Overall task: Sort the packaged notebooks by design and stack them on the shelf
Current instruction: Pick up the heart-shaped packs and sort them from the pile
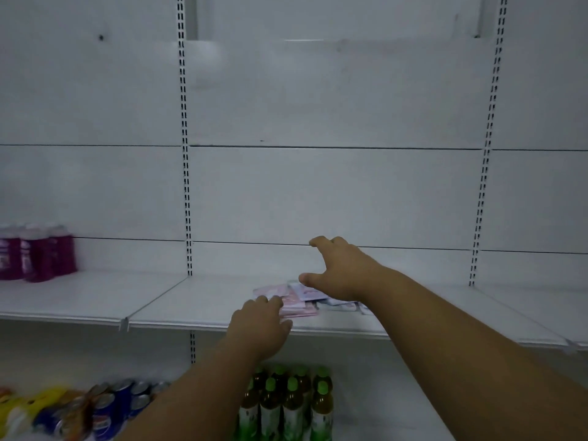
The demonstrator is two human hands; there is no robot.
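Both hands are stretched toward a loose heap of packaged notebooks (299, 299) on the middle shelf (191, 305), left hand (259, 326) touching it with relaxed fingers, right hand (339, 270) spread above; sorting seems barely started, so one design must be picked out next.

The packaged notebooks (296, 300) lie mid-shelf (191, 300), the left hand (261, 329) at their near-left edge, the right hand (340, 272) above them. Bottles (35, 253) stand far left on that shelf; cans (105, 409) and more bottles (286, 405) sit below.
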